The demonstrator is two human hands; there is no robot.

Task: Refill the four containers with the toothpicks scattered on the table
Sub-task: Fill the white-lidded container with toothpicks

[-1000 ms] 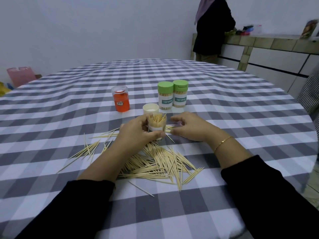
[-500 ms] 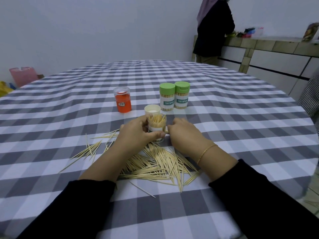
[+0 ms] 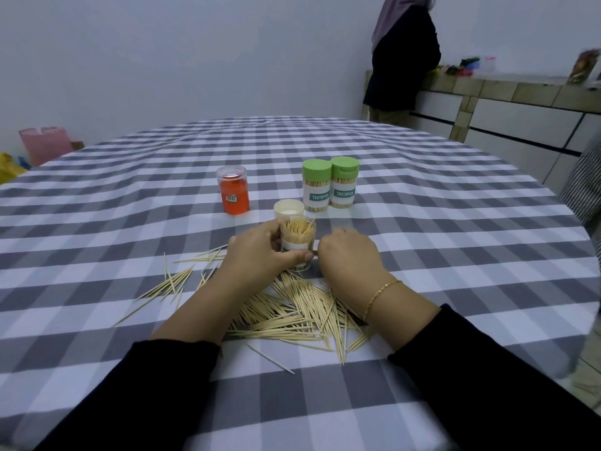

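Your left hand [image 3: 260, 255] grips the open container [image 3: 297, 244], fingers and thumb wrapped round its labelled wall, holding it upright on the tabletop [image 3: 455, 255] with toothpick tips showing above its rim. Your right hand [image 3: 349, 258] sits just beside that container with fingers curled downward; it is probably pinching toothpicks, but the fingertips are hidden behind the knuckles and this cannot be confirmed. The loose toothpicks [image 3: 299, 310] lie in a dense heap between your forearms, with a thinner scatter [image 3: 175, 281] off to your left and one stray [image 3: 270, 358] nearer you. Two green-capped containers [image 3: 330, 185] stand closed and touching behind the work area, the orange container [image 3: 232, 190] stands apart to their left, and a white cap [image 3: 288, 209] rests just behind the open one. Hazards from here: the open container looks nearly full, so forcing in a further bundle may jam against the standing picks and spill some over the rim. Either forearm dragging across the heap may push toothpicks toward the tabletop edge. Pointed ends may prick the fingers if gathered blindly. Relaxing the left grip during insertion may tip the container.
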